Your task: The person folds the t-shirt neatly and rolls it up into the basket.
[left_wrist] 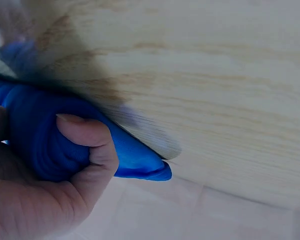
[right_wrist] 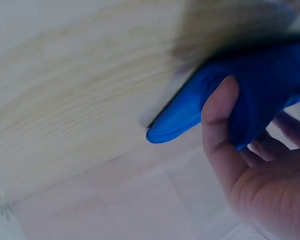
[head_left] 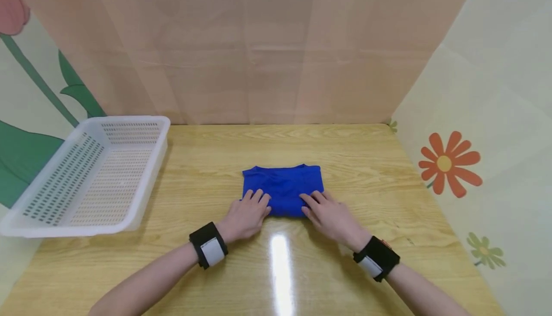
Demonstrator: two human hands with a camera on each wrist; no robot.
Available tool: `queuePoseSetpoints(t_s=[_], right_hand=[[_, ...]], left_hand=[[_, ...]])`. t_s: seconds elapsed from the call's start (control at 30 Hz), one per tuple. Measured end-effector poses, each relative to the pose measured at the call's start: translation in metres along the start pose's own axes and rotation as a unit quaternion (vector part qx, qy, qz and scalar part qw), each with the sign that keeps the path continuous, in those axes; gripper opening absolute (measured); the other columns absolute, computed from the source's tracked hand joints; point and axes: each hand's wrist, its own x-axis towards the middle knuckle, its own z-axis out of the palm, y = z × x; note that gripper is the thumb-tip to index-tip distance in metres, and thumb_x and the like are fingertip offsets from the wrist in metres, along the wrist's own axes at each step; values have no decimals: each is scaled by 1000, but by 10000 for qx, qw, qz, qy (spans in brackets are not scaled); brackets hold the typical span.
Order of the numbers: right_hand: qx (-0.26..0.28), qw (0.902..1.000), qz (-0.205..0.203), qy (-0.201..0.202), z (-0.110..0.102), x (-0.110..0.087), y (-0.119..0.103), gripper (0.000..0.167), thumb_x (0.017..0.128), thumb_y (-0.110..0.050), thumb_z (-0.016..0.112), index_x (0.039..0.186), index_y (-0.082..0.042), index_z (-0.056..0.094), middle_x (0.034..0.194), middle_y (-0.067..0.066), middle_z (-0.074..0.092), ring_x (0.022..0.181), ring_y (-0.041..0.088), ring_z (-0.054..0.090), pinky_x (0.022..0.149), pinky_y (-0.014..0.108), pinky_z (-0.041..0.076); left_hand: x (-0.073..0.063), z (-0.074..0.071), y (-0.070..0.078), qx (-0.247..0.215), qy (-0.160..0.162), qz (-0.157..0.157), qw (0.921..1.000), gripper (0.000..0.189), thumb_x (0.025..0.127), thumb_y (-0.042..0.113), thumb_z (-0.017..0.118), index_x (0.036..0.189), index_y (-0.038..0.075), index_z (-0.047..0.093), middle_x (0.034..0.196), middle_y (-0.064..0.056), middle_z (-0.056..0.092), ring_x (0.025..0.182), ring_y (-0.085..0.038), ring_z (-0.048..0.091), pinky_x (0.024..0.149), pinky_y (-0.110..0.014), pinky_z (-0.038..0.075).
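A piece of blue cloth [head_left: 282, 182], folded into a rectangle, lies on the wooden table in the head view. Its near edge is rolled into a thick fold. At that edge's left end, my left hand [head_left: 247, 215] grips the roll; the left wrist view shows the thumb [left_wrist: 85, 132] pressed on the blue cloth [left_wrist: 45, 120]. My right hand [head_left: 334, 218] holds the right end of the same roll. In the right wrist view its thumb [right_wrist: 220, 105] lies against the blue cloth [right_wrist: 265, 75], with the other fingers on the roll's far side, partly hidden.
A white perforated plastic basket [head_left: 146, 182] stands at the table's left side. Behind the wooden table [head_left: 358, 153] rises a pinkish-brown covering [head_left: 276, 52]. A flower-patterned sheet [head_left: 504, 115] borders the right side. Light glares off the table's front.
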Motion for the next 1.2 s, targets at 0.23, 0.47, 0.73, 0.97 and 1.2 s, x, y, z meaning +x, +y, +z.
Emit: queuePoseSetpoints(t_s=[0.23,0.47,0.73,0.97,1.2], right_hand=[[-181,9992,-35,352,7,-2,-2,54,92,-41,72,137,-15,59,122,13,60,112,34,58,69,49,59],[-228,9973,-185,670,9,6,2,35,91,-34,74,120,-14,72,106,5,63,97,25,56,61,38,58],[168,9985,-371,356,2,19,10,29,91,-27,75,112,-7,74,100,8,70,89,28,67,66,42,59],[1355,9880,-378,-644,-11,28,25,35,98,-25,66,120,2,69,122,22,69,113,41,66,95,54,54],[2296,9603,-317,-1556,-17,38,35,38,102,-23,60,122,8,66,120,24,69,114,41,65,97,52,53]], left_hand=[[9,-8,-1,-258,-65,-41,9996,24,109,30,39,106,12,55,93,-4,54,78,-22,52,53,-29,41],[10,-10,-3,-393,-196,-151,9989,29,110,33,36,102,13,56,93,-4,55,81,-22,52,56,-29,41],[-2,-4,-2,435,205,-163,9987,48,107,50,36,133,14,54,121,-11,59,109,-30,58,74,-42,55],[-12,3,0,1546,817,37,9846,59,101,56,50,141,12,50,126,-10,59,112,-27,57,73,-41,59],[-10,1,-3,1146,816,92,9900,43,105,46,47,130,11,54,114,-6,56,100,-22,52,55,-27,49]])
